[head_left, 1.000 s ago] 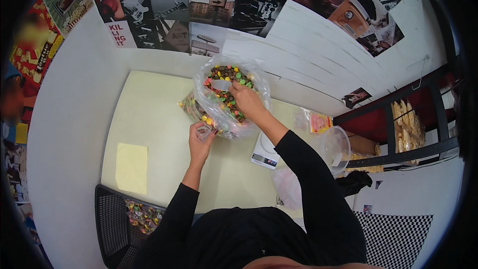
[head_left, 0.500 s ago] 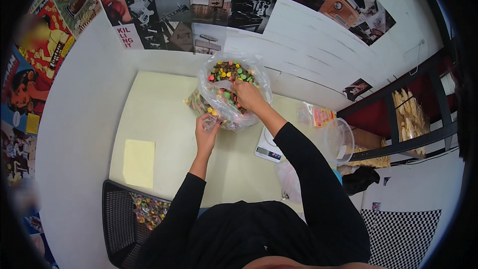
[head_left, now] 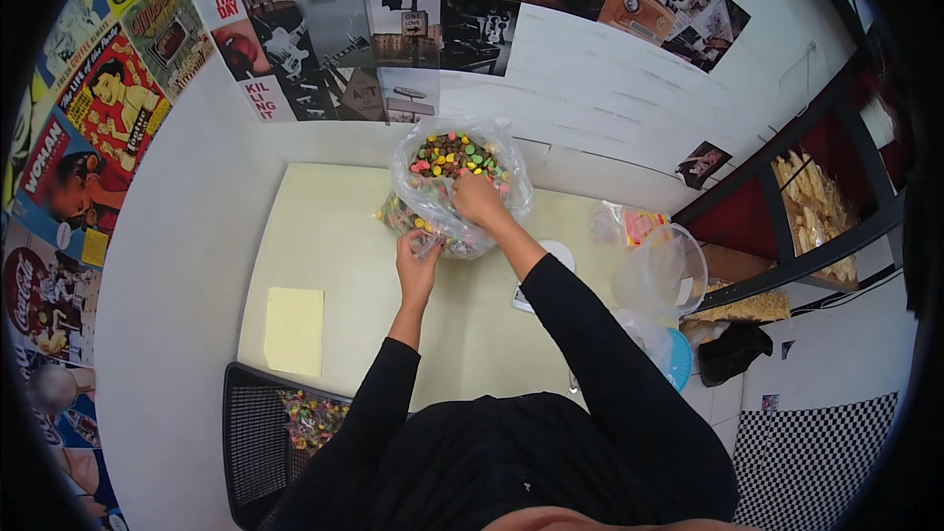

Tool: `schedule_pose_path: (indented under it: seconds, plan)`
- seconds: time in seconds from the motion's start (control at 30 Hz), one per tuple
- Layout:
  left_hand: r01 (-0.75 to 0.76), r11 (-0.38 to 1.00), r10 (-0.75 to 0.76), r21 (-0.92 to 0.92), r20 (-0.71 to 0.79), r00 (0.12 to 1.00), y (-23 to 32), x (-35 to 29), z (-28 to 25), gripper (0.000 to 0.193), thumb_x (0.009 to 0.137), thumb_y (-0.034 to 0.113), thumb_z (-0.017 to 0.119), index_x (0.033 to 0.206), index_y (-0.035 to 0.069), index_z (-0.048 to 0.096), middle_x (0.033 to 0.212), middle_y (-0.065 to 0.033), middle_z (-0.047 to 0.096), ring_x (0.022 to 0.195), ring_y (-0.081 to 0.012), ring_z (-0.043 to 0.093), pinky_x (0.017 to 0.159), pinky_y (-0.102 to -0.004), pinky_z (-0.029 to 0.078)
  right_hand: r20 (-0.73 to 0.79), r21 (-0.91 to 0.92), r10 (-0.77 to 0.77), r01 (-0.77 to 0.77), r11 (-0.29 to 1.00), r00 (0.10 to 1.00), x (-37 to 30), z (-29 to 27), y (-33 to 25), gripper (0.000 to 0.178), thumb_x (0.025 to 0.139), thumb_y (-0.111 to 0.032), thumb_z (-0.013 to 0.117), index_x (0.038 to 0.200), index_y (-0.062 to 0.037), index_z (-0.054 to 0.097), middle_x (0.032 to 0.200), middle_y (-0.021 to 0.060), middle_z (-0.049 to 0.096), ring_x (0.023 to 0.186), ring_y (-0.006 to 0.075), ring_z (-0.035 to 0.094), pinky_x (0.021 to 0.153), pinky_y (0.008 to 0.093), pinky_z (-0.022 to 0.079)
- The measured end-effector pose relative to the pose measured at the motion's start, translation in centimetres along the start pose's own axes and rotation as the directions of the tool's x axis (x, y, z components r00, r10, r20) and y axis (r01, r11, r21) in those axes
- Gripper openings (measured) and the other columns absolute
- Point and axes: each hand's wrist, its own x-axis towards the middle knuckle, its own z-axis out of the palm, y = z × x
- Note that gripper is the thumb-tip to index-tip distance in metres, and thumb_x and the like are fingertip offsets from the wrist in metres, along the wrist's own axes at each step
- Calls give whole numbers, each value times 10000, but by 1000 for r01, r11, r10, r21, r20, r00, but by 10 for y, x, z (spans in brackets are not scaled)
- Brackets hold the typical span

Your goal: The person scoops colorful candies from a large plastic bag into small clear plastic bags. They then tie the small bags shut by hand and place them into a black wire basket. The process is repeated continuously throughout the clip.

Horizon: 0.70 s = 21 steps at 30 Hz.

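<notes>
A large clear plastic bag [head_left: 519, 177] stands near the wall, full of brown, yellow, green and pink candies [head_left: 442, 149]. My right hand [head_left: 478, 199] reaches into its mouth, closed, with its fingertips down among the candies. What it holds is hidden. Below the bag's near left side, my left hand [head_left: 418, 254] pinches a small clear plastic bag [head_left: 425, 242]. Beside the left hand, more candies [head_left: 393, 213] show through the large bag's wall.
A white kitchen scale [head_left: 558, 255] is partly covered by my right sleeve. Further right are a clear round tub [head_left: 657, 270], a pink-yellow packet [head_left: 644, 226] and a blue lid [head_left: 678, 359]. Yellow paper [head_left: 295, 330] lies left; a black chair [head_left: 246, 433] holds bagged candies [head_left: 315, 419].
My right hand has sunk lower into the large bag, and the whitish piece beside it is out of sight. The left hand keeps its pinch. The view has shifted slightly.
</notes>
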Motion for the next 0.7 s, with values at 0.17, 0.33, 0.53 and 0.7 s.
schedule_pose_path:
  seconds: [0.17, 0.33, 0.53, 0.7]
  plan:
    - [-51, 994, 51, 100, 5, 999, 8, 1, -1, 408, 742, 139, 768, 1077, 21, 568, 1052, -94, 555, 905, -227, 531, 839, -331, 446, 68, 110, -70, 63, 992, 995, 13, 3, 20, 237, 771, -184, 536, 793, -41, 723, 805, 199, 680, 780, 353, 660, 709, 427, 515]
    - [-130, 967, 162, 219, -131, 978, 20, 3, 4, 435, 725, 147, 786, 1081, 27, 566, 1278, -140, 483, 992, -248, 520, 883, -346, 443, 26, 290, 281, -276, 916, 959, 13, 12, 7, 260, 747, -189, 562, 882, -52, 736, 855, 219, 673, 824, 370, 659, 788, 426, 513]
    - [-273, 945, 262, 181, 86, 961, 20, 14, -9, 433, 700, 114, 803, 1060, 27, 578, 1461, -214, 356, 1228, -341, 491, 871, -369, 471, 30, 307, -11, 1, 952, 999, -2, -6, -7, 248, 781, -150, 539, 706, 31, 691, 754, 235, 669, 832, 366, 671, 738, 462, 526]
    - [-250, 956, 229, 155, 141, 963, 19, 17, -9, 420, 692, 113, 808, 1044, 26, 596, 1452, -212, 388, 1287, -347, 451, 891, -371, 470, 108, 546, 205, -230, 806, 973, 1, 1, -5, 186, 781, -118, 577, 724, 18, 690, 732, 168, 685, 632, 265, 647, 593, 403, 514]
